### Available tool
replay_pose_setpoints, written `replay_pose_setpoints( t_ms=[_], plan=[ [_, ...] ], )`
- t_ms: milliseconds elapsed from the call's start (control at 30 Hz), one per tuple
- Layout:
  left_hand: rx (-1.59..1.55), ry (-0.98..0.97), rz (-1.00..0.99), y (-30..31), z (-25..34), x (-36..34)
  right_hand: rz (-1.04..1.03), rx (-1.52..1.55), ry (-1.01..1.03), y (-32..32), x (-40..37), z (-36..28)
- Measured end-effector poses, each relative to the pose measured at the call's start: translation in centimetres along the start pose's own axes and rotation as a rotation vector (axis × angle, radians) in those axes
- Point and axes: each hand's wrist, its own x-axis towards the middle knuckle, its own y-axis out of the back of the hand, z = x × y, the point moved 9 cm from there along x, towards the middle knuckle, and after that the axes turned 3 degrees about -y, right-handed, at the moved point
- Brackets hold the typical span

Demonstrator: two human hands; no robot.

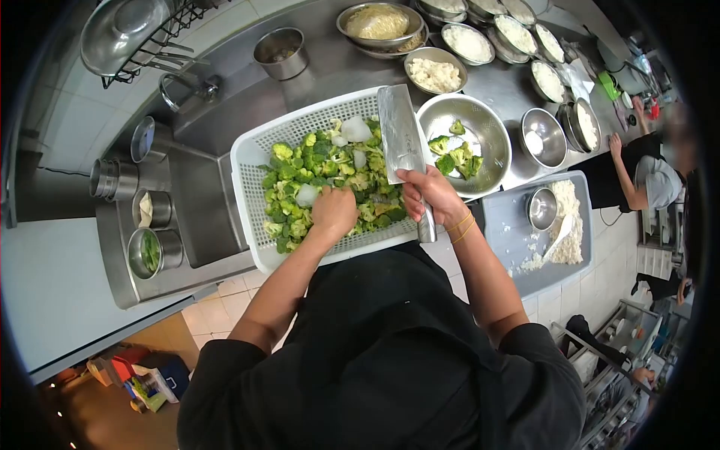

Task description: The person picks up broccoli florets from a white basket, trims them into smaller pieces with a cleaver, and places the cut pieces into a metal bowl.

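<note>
My left hand (pixel 334 213) reaches into a white perforated basket (pixel 247 202) of cut broccoli (pixel 300 217). Its fingers are curled down among the florets, and the fingertips are hidden, so what they grip does not show. Lumps of ice (pixel 355 129) lie among the broccoli. In my right hand (pixel 433 196) is a cleaver (pixel 403 135), its broad blade upright over the basket's right side and its handle pointing towards me. To the right of the blade, a steel bowl (pixel 495 142) holds several broccoli florets (pixel 459 161).
A sink (pixel 196 202) lies left of the basket, with steel pots (pixel 169 247) along its edge. Bowls of white food (pixel 467 43) crowd the back right counter. At right is a grey tray (pixel 499 225) of rice-like grains (pixel 568 217); beyond it stands another person (pixel 637 176).
</note>
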Motion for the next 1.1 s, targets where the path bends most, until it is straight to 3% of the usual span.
replay_pose_setpoints(
  t_ms=[67,267,367,500,533,600,667,733,767,800,867,933,1000,1067,1100],
  plan=[
    [0.002,-0.096,0.134,0.0,0.0,0.1,0.044,-0.053,-0.025,0.1,-0.8,0.4],
    [-0.332,-0.078,0.069,0.0,-3.1,-0.4,0.062,-0.338,0.069,-1.0,-3.0,-0.3],
    [-0.249,-0.151,0.225,2.4,-2.0,-1.5,0.097,-0.451,0.102,-1.4,-3.7,-0.7],
    [-0.057,-0.313,0.265,1.1,1.1,-2.0,0.172,-0.568,0.106,-2.1,-3.7,-0.8],
    [-0.057,-0.315,0.271,1.4,1.3,-2.3,0.189,-0.582,0.111,-2.2,-3.8,-0.9],
    [-0.187,-0.134,0.240,1.9,-0.2,-2.4,0.188,-0.603,0.127,-2.3,-4.0,-1.2],
    [-0.192,-0.122,0.338,3.2,-2.0,-2.8,0.183,-0.633,0.143,-2.5,-4.2,-1.3],
    [-0.981,0.123,0.091,2.4,-5.5,-2.7,0.162,-0.600,0.139,-2.5,-4.1,-1.4],
    [-1.286,0.118,0.110,1.9,-6.5,-2.6,0.100,-0.467,0.116,-2.6,-3.7,-0.9],
    [-1.283,0.117,0.115,2.5,-7.3,-3.0,0.036,-0.337,0.095,-2.8,-3.1,-0.5],
    [-1.819,-0.056,0.076,4.1,-7.1,-3.4,0.016,-0.248,0.071,-2.6,-1.1,0.0],
    [-1.815,-0.098,0.111,5.8,-6.6,-3.8,-0.004,-0.165,0.042,-2.3,1.1,0.7],
    [-2.028,-0.150,0.112,8.2,-4.6,-4.8,0.005,0.092,-0.094,-2.2,2.8,1.8],
    [-2.090,-0.228,0.104,9.0,-4.0,-5.2,-0.046,0.104,-0.093,-2.8,2.4,1.9],
    [-2.124,-0.227,0.119,9.2,-3.8,-5.3,-0.024,-0.048,-0.032,-3.2,1.7,1.1]
  ],
)
